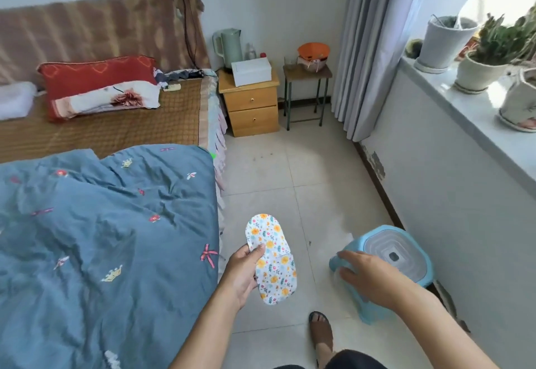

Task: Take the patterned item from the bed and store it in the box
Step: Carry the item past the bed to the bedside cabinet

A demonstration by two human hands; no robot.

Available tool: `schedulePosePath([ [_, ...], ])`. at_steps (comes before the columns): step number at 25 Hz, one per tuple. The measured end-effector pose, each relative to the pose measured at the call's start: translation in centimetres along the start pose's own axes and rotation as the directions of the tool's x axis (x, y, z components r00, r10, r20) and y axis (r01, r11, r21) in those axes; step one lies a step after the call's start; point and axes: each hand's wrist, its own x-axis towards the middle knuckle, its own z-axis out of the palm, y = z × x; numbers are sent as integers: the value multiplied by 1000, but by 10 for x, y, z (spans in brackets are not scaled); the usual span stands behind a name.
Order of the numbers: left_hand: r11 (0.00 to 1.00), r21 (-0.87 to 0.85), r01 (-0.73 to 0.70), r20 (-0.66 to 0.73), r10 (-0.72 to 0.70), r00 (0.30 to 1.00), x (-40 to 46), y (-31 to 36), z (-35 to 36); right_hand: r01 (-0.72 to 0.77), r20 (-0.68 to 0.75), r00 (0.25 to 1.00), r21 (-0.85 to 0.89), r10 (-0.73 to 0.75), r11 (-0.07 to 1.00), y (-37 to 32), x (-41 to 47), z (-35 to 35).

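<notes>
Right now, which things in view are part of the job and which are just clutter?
Job: patterned item, held in left hand; clear box on blue stool, right hand reaching toward it; bed.

Clutter: red pillow, kettle, nightstand, orange bowl, potted plants.

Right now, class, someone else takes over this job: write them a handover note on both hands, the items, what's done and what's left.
Left hand: holds the floral patterned item over the floor, clear of the bed.
Right hand: resting on the near side of the blue box, gripping nothing.
Box: on the floor by the wall, clear lid on.
Done: item taken from the bed.
Left: open the lid, put the item in, close.
</notes>
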Motion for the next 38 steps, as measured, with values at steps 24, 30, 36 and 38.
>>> schedulePosePath([
  [24,969,226,-96,-179,139,974,342,303,67,133,144,982,-82,-120,988,-58,450,-236],
  [30,961,268,-70,-180,121,976,430,392,65,106,134,986,-77,-95,991,-91,556,-290],
  [36,970,239,-41,-217,94,972,527,474,73,130,161,980,-88,-115,988,-112,682,-344],
  [38,974,225,-28,-235,82,969,560,505,80,149,153,979,-94,-134,984,-119,727,-369],
])
